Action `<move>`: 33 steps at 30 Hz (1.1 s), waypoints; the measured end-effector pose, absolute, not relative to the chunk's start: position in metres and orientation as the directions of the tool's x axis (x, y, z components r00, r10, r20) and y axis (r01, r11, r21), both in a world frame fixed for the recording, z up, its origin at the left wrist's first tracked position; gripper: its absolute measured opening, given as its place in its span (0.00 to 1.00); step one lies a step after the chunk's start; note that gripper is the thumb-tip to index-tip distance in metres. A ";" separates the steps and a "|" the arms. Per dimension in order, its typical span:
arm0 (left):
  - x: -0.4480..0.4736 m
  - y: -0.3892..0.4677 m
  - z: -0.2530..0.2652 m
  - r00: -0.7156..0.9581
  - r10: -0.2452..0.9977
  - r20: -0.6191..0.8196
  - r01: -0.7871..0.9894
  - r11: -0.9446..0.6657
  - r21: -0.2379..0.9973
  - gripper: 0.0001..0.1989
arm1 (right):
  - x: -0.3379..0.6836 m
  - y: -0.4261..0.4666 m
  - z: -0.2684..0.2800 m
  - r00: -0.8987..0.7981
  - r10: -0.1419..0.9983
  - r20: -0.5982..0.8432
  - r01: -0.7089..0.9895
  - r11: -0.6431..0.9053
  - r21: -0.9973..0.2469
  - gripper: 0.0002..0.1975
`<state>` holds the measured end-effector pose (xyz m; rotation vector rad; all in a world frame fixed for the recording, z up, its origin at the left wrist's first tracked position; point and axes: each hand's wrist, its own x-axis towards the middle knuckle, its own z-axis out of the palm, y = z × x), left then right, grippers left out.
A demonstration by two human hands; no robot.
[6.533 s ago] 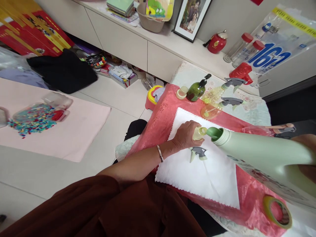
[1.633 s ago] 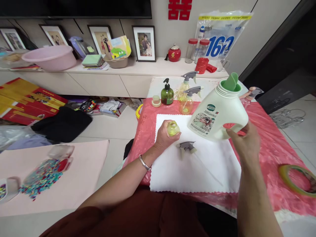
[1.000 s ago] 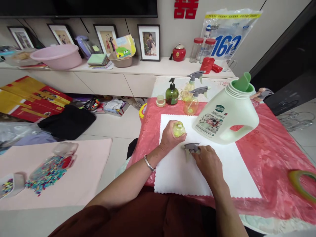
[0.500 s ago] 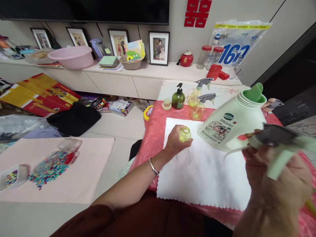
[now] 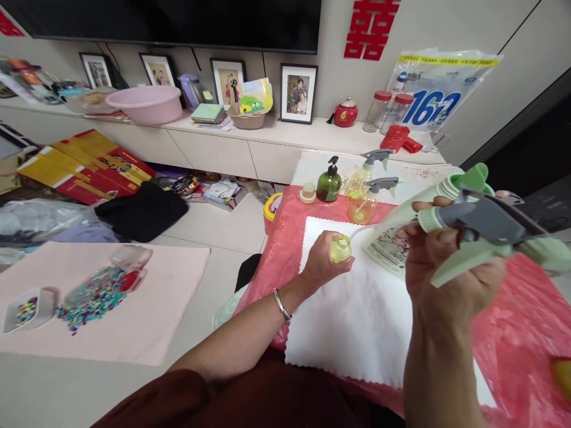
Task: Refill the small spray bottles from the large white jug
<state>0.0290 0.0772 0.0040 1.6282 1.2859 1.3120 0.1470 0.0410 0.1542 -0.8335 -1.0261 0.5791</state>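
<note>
My left hand is wrapped round a small yellow-green bottle, its open neck facing up above the white cloth. In my right hand is a grey and pale green spray nozzle, with its dip tube pointing left toward the bottle's mouth. Whether the tube's tip touches the mouth I cannot tell. Behind the nozzle stands a large pale green jug, partly covered by my right hand, with a green cap or scoop at its top. The scalloped white cloth lies beneath my hands.
Beyond the cloth are two spray bottles, a dark green pump bottle and a small pale cap. Pink plastic covers the table. At left, colourful small pieces lie on a pink sheet.
My right hand has moved left with the spray nozzle, bringing the dip tube close to the bottle's mouth. My left hand keeps hold of the bottle. The view has shifted slightly.
</note>
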 end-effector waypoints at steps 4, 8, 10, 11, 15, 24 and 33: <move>0.030 0.077 0.004 0.000 0.959 0.283 0.268 -0.273 0.924 0.25 | 0.142 0.051 0.141 0.389 0.811 0.437 -0.096 0.508 -0.856 0.12; 0.031 0.078 0.003 -0.006 0.961 0.276 0.288 -0.262 0.921 0.24 | 0.149 0.060 0.109 0.270 0.876 0.400 -0.019 0.420 -0.907 0.12; 0.031 0.079 0.004 -0.006 0.964 0.265 0.303 -0.250 0.919 0.23 | 0.154 0.063 0.095 0.205 0.890 0.408 0.061 0.404 -0.913 0.12; 0.031 0.079 0.005 -0.004 0.966 0.258 0.310 -0.244 0.919 0.23 | 0.156 0.065 0.090 0.172 0.894 0.413 0.087 0.404 -0.911 0.12; 0.030 0.079 0.005 0.006 0.963 0.269 0.332 -0.256 0.908 0.23 | 0.160 0.069 0.083 0.025 0.913 0.408 0.221 0.393 -0.893 0.15; 0.033 0.086 -0.007 0.058 0.924 0.377 0.459 -0.360 0.812 0.21 | 0.161 0.075 0.072 -0.181 0.925 0.333 0.374 0.378 -0.847 0.18; 0.032 0.086 -0.007 0.078 0.924 0.374 0.455 -0.367 0.811 0.22 | 0.163 0.075 0.064 -0.235 0.925 0.298 0.391 0.371 -0.842 0.18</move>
